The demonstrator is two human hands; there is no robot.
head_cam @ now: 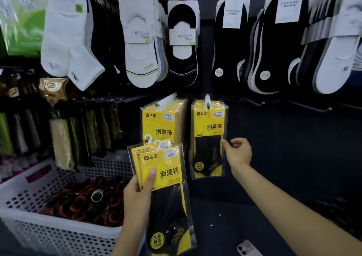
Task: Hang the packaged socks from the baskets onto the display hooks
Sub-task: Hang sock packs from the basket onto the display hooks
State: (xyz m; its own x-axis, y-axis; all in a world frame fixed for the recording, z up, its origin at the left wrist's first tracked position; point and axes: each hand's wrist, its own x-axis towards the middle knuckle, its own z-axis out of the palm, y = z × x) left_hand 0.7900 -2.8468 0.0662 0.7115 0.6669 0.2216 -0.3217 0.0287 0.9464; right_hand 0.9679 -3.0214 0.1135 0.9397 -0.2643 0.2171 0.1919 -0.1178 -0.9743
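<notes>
Backdrop: We face a dark display wall (274, 138). White and black socks (66, 36) hang in rows across the 12 o'clock band.
Hooks: Near the centre we see two white hooks. The left hook (166, 100) carries a thick stack of yellow packs (162, 122). The right hook (207, 101) carries a thinner stack, with its front pack (208, 138) facing us.
Left hand: Our left hand (137, 193) rises from 6 o'clock, held upright. The thumb lies flat on the yellow card and the fingers wrap behind, gripping two packaged socks (168, 197) fanned slightly apart. Their small white hangers overlap the foot of the left stack.
Right hand: Our right arm stretches in from 4 o'clock. The right hand (238, 154) sits at the front pack's 3 o'clock side. Its thumb points at the pack's edge and the fingers are loosely curled, holding nothing. We cannot tell whether the thumb tip touches.
Basket: At 8 o'clock a white perforated basket (58, 234) holds dark rolled goods with red rims.
Phone: A phone (247, 249) lies at 5 o'clock, at the bottom edge.
</notes>
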